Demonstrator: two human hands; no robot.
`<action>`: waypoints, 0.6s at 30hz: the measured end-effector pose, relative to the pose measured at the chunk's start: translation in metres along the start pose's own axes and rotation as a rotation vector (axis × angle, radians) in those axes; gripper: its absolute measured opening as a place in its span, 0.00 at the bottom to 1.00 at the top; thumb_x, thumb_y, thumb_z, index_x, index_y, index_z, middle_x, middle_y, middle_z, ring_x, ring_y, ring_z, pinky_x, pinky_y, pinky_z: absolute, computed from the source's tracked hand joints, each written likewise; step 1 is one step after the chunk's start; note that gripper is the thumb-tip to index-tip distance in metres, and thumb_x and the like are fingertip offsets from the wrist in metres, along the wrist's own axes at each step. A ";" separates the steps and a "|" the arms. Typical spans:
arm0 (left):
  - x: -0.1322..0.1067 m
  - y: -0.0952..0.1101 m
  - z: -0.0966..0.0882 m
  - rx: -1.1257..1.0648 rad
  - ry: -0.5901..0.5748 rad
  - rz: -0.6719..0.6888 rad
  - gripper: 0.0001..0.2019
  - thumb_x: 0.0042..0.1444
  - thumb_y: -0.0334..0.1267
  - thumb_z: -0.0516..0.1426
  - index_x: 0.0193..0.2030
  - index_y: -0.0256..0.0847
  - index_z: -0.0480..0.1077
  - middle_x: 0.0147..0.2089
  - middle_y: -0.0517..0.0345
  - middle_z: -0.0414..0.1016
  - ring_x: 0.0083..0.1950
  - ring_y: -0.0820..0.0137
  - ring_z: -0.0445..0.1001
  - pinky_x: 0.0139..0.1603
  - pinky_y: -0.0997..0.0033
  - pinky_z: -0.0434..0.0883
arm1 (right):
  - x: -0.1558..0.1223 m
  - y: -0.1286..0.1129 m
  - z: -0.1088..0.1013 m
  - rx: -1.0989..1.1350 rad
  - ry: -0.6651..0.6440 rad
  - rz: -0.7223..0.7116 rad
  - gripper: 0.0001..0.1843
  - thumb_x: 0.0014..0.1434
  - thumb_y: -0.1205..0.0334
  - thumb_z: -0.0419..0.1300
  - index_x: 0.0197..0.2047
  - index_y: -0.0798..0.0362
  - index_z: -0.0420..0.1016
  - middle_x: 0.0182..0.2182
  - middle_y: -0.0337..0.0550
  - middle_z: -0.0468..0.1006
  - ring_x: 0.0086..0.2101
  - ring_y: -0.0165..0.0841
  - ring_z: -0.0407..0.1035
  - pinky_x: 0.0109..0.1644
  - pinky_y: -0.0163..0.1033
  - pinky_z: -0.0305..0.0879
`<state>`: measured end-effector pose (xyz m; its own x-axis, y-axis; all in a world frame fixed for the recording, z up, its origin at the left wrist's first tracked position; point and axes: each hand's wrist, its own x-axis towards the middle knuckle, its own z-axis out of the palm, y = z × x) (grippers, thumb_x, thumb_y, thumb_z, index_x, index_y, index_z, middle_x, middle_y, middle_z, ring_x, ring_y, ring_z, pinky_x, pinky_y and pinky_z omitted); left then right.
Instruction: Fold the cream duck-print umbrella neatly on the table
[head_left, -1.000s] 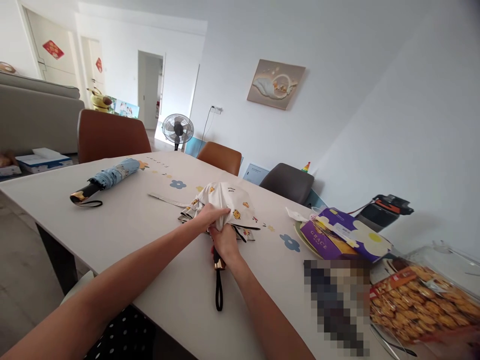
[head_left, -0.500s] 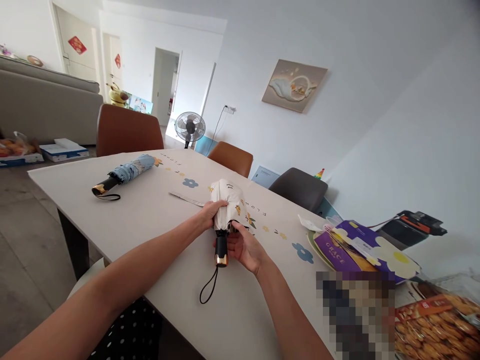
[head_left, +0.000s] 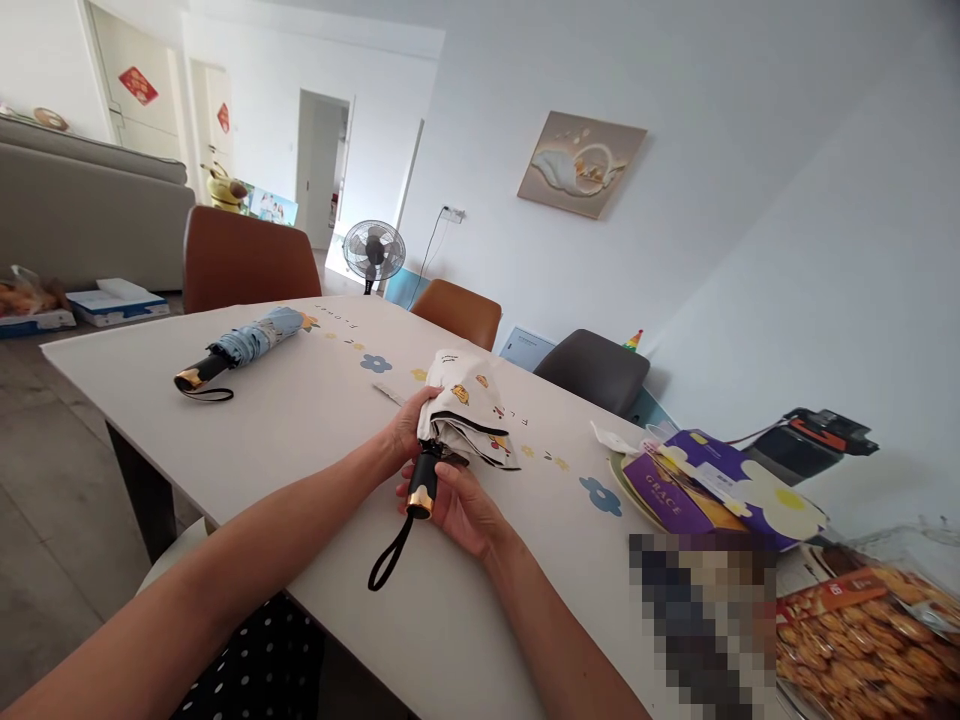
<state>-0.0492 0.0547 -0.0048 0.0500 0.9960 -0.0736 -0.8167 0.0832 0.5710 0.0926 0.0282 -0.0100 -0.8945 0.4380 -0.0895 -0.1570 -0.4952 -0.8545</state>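
Note:
A folded white umbrella (head_left: 469, 405) with small yellow prints is lifted a little above the white table (head_left: 315, 430). My left hand (head_left: 410, 425) is wrapped round its gathered canopy near the handle. My right hand (head_left: 454, 505) cups the black handle with its gold end (head_left: 420, 490) from below, fingers curled round it. A black wrist strap (head_left: 386, 560) hangs from the handle down to the tabletop.
A rolled light-blue umbrella (head_left: 240, 345) lies at the table's far left. A purple box (head_left: 712, 490) on a plate, a snack packet (head_left: 870, 630) and a black appliance (head_left: 817, 440) crowd the right side. Brown chairs (head_left: 247, 265) and a grey chair (head_left: 592, 365) ring the table.
The white umbrella has been raised off the table and its canopy gathered. My right hand shifted from on top of the handle to under it. The handle now tilts toward the lower left.

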 end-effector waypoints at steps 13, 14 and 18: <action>0.004 -0.014 0.001 0.516 0.352 0.094 0.16 0.45 0.45 0.59 0.35 0.33 0.69 0.23 0.52 0.72 0.25 0.66 0.71 0.24 0.69 0.68 | 0.006 0.007 -0.005 0.105 0.333 -0.050 0.17 0.52 0.52 0.61 0.38 0.58 0.71 0.30 0.47 0.76 0.30 0.36 0.73 0.35 0.44 0.71; 0.004 -0.014 0.002 0.561 0.385 0.107 0.16 0.44 0.46 0.60 0.34 0.33 0.69 0.21 0.54 0.70 0.23 0.67 0.69 0.22 0.70 0.67 | 0.006 0.007 -0.005 0.116 0.348 -0.061 0.17 0.51 0.53 0.62 0.39 0.58 0.71 0.31 0.47 0.76 0.31 0.37 0.73 0.34 0.45 0.72; 0.002 -0.014 0.004 0.657 0.467 0.100 0.18 0.40 0.48 0.63 0.31 0.37 0.67 0.19 0.58 0.67 0.24 0.67 0.68 0.22 0.70 0.63 | 0.005 0.004 -0.003 0.107 0.352 -0.046 0.14 0.48 0.59 0.63 0.38 0.57 0.72 0.34 0.47 0.77 0.36 0.40 0.73 0.34 0.46 0.73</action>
<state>-0.0352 0.0557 -0.0097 -0.3694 0.8957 -0.2475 -0.2931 0.1404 0.9457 0.0889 0.0310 -0.0151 -0.6895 0.6837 -0.2392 -0.2531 -0.5368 -0.8048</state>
